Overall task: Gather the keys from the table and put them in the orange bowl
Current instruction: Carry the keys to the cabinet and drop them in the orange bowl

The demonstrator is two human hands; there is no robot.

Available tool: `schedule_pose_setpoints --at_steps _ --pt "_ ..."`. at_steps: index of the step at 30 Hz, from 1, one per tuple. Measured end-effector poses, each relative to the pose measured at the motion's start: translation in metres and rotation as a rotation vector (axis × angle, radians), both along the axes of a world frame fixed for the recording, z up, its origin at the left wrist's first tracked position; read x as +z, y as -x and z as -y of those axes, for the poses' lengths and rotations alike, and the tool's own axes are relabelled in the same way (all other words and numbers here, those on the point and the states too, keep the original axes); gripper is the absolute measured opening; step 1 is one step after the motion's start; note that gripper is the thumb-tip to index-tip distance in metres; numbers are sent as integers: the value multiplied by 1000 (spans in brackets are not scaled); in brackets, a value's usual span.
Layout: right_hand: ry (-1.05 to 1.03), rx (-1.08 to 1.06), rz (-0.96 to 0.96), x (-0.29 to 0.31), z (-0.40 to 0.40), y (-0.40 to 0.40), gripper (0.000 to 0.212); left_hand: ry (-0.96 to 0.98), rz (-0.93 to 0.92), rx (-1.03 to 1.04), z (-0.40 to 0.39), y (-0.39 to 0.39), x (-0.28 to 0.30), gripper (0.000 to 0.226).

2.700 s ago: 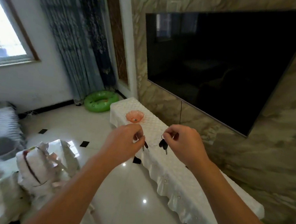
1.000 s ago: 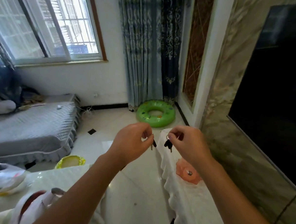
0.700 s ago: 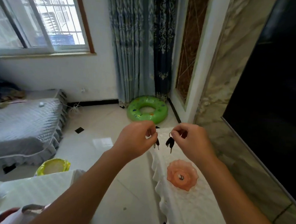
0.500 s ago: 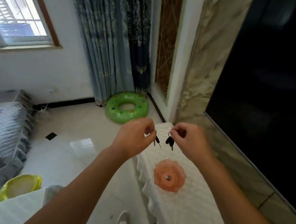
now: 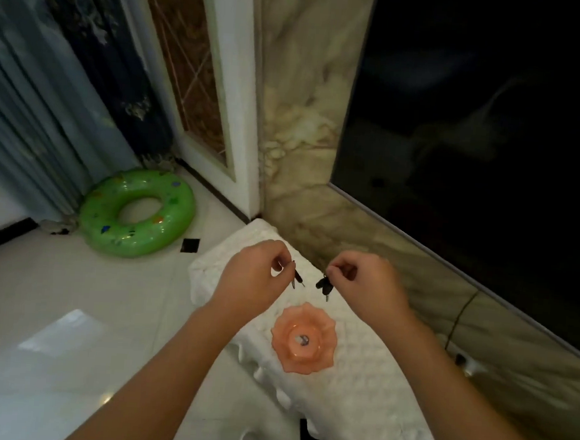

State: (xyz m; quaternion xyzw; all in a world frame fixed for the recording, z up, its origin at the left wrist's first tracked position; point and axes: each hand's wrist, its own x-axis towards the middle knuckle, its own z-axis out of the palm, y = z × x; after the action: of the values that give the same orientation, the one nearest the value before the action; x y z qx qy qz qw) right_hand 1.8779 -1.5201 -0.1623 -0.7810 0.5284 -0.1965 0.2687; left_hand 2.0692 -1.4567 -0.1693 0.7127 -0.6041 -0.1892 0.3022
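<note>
My left hand (image 5: 250,279) and right hand (image 5: 366,287) hang side by side above the far end of the table (image 5: 355,389), a narrow surface under a white quilted cloth that runs along the marble wall (image 5: 306,118). Between the two hands there is a small gap of open air, and below them the cloth is bare up to the table's far edge. The table's left long edge drops in a scalloped frill to the glossy tiled floor (image 5: 51,323), which lies open on that side. On the right the wall and the dark screen (image 5: 495,114) close the table in.

A green swim ring (image 5: 138,212) lies on the floor well beyond the far left corner, against the curtain (image 5: 32,98).

My left fingers (image 5: 279,257) are pinched shut on a dark-headed key (image 5: 297,278), its blade pointing down and to the right. My right fingers (image 5: 340,266) are pinched shut on a small bunch of keys (image 5: 323,285) that dangles from them.

The orange bowl (image 5: 302,339), scalloped at the rim, sits on the cloth nearer to me than both hands, close to the left long edge. A small metallic thing lies at its bottom; I cannot tell what it is.
</note>
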Motion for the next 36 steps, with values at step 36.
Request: schedule_pose_setpoints --at_steps 36 --pt "-299 -288 40 -460 1 27 9 -337 -96 103 10 47 -451 6"
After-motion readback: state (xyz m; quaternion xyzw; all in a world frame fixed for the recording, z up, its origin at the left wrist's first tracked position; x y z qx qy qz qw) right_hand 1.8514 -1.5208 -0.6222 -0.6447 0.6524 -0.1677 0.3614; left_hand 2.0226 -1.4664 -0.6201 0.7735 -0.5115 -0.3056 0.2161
